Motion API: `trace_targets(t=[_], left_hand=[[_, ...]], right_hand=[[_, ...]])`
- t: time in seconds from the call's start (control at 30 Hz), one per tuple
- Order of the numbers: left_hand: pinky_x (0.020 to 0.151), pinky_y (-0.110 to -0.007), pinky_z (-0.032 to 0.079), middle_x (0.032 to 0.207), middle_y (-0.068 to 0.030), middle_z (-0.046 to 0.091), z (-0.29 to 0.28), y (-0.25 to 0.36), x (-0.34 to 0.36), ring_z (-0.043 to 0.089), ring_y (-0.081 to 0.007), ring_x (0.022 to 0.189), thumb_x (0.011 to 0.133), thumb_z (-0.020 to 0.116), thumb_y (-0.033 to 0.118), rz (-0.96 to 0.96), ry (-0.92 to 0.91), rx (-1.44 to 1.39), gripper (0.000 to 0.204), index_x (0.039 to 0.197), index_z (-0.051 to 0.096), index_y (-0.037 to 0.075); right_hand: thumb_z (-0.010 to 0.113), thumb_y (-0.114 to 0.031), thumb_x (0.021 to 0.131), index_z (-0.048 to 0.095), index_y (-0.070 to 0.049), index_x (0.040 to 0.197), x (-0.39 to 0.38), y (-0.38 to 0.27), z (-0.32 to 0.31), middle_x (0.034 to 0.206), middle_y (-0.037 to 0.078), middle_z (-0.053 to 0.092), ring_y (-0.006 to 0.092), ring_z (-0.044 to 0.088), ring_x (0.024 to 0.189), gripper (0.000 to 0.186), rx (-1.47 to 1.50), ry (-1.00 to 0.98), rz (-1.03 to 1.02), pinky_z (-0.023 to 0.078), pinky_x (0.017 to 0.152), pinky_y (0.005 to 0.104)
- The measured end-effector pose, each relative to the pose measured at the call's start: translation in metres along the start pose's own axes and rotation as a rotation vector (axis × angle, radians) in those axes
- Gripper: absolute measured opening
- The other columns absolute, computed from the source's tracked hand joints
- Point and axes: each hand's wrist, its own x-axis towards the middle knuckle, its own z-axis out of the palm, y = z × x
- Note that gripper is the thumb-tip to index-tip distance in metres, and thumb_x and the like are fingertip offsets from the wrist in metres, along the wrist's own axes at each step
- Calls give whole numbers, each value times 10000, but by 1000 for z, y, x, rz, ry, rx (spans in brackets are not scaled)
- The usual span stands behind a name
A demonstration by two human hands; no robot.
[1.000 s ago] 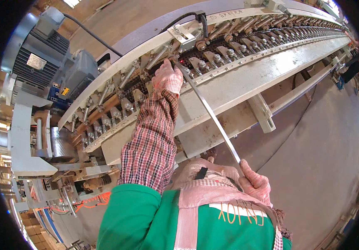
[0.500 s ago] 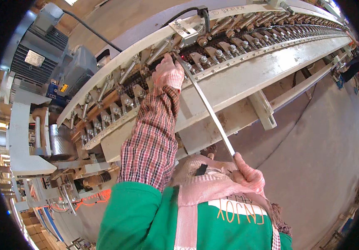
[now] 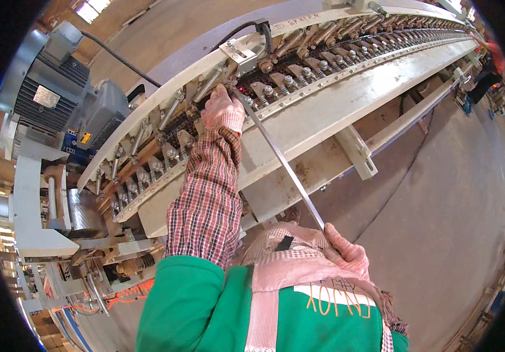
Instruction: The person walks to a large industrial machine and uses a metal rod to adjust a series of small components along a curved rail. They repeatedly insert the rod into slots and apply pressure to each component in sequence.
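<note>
A long, flat metal strip (image 3: 282, 158) slants from the machine's row of spring-loaded bolts (image 3: 270, 92) down toward my body. My right hand (image 3: 349, 255) is closed round its near end, the thumb lying along it. My left hand (image 3: 223, 111) reaches into the machine beside the strip's far end, its fingers bent down among the rollers and bolts. Whatever those fingertips grip is hidden. Just beyond my left hand sits a small metal bracket (image 3: 241, 57) on the machine's curved rail. A small red light shows near the strip's far end.
A grey motor (image 3: 53, 82) and gearbox stand at the left, above a shiny roller (image 3: 84, 211). The machine's long pale beam (image 3: 346, 97) runs to the far right, where another person (image 3: 490, 67) stands beside it. Orange coiled hose (image 3: 129, 293) hangs at the lower left.
The whole view has shifted a little, and more of the person at the far right shows. My left fingers have spread slightly at the machine; my right hand keeps hold of the strip.
</note>
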Motion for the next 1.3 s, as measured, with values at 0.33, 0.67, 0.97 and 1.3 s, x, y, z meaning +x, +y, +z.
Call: trace_targets(t=[0.33, 0.67, 0.97, 1.3], left_hand=[[1049, -486, 472, 1397, -91, 612, -6, 8, 10, 564, -280, 1317, 1008, 502, 454, -105, -175, 46, 547, 1451, 495, 132], [1004, -478, 496, 1323, -109, 656, -14, 8, 5, 620, -300, 1240, 955, 588, 408, -118, -190, 37, 534, 1388, 515, 104], [960, -504, 538, 1315, -141, 662, 2, -6, 16, 649, -347, 1195, 951, 578, 416, -70, -136, -26, 505, 1345, 572, 99], [998, -455, 487, 1170, -115, 716, 11, 1, -37, 653, -328, 1076, 970, 550, 385, 427, 491, -225, 361, 1191, 725, 159]], right_hand=[[660, -3, 954, 592, -57, 1417, 9, 17, -7, 1195, 33, 666, 88, 597, 1106, 471, -61, -34, -152, 407, 967, 202], [678, -48, 955, 629, -107, 1395, 10, -16, 16, 1012, 15, 712, 68, 617, 942, 447, -387, 67, -103, 446, 874, 195], [722, -139, 929, 645, -235, 1384, -8, 10, -17, 1024, 79, 762, 125, 709, 929, 471, -597, 101, -269, 515, 872, 227], [704, -44, 924, 672, -130, 1348, -20, -21, -49, 945, -40, 715, 18, 571, 856, 434, -475, 268, -302, 464, 776, 188]])
